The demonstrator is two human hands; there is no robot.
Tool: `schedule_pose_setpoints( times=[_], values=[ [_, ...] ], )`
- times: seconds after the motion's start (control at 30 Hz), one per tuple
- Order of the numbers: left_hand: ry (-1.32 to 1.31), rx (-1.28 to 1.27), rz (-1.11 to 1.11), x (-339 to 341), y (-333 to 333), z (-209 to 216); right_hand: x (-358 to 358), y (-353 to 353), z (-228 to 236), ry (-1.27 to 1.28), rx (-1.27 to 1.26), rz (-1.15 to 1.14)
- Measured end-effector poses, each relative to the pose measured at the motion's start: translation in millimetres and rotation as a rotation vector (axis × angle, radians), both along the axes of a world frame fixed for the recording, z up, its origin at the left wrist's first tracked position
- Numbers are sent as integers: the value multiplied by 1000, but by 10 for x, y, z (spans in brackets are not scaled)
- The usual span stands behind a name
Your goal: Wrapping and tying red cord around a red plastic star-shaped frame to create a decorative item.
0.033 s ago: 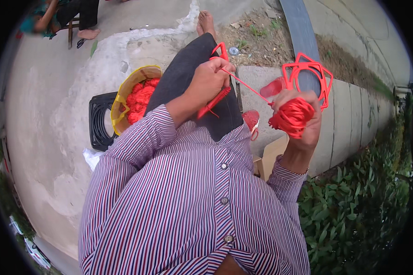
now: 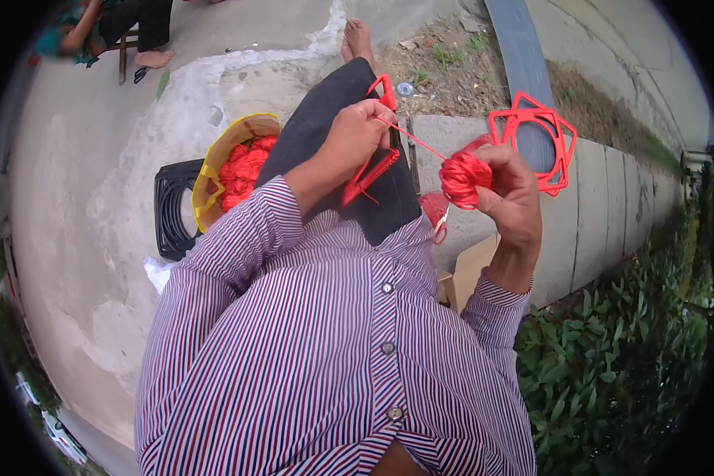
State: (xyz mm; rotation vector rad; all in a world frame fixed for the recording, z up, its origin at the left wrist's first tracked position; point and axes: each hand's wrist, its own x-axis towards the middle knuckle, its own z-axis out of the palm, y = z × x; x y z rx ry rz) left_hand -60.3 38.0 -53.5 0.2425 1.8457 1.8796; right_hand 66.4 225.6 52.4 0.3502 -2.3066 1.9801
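Over my dark trouser leg, my left hand point(image 2: 355, 139) is closed on a flat red plastic frame point(image 2: 384, 94), whose middle the fingers hide. Red cord is wound closely in a row of turns point(image 2: 379, 171) along one side of the frame, and a short loose end hangs below it. To the right, my right hand point(image 2: 516, 194) grips a thick looped bundle of red cord point(image 2: 462, 181), with the thumb pressed against it. From that bundle a single strand point(image 2: 420, 143) runs taut to the fingertips of my left hand.
Left of my leg stands a yellow bag point(image 2: 207, 176) of red cord, beside black plastic frames point(image 2: 169, 210). Red frames point(image 2: 564, 155) lie at right. A cardboard box point(image 2: 474, 266) and red-handled scissors point(image 2: 440, 232) are near my right forearm. Another person point(image 2: 135, 28) sits far left.
My right hand has turned over and moved slightly up and left with the cord bundle, shortening the strand between the hands. The left hand stays almost in place.
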Motion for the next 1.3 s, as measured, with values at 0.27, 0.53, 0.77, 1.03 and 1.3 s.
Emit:
schedule_pose_setpoints(
  times=[0.27,0.53,0.77,1.03,1.3],
  values=[
    [-312,-375,-244,-159,-1,-67,-589,-259,-1231,-461,258,-163],
    [-822,169,-159,-321,-56,231,-591,-362,-969,180,348,-273],
    [-587,71,-140,-60,15,125,-437,38,-533,-122,-1196,-460],
    [-818,-28,-161,-37,39,69,838,179,-251,-307,-1097,-106],
    [-68,-65,-41,143,43,-196,838,664,-459,69,-1186,-429]
  ],
)
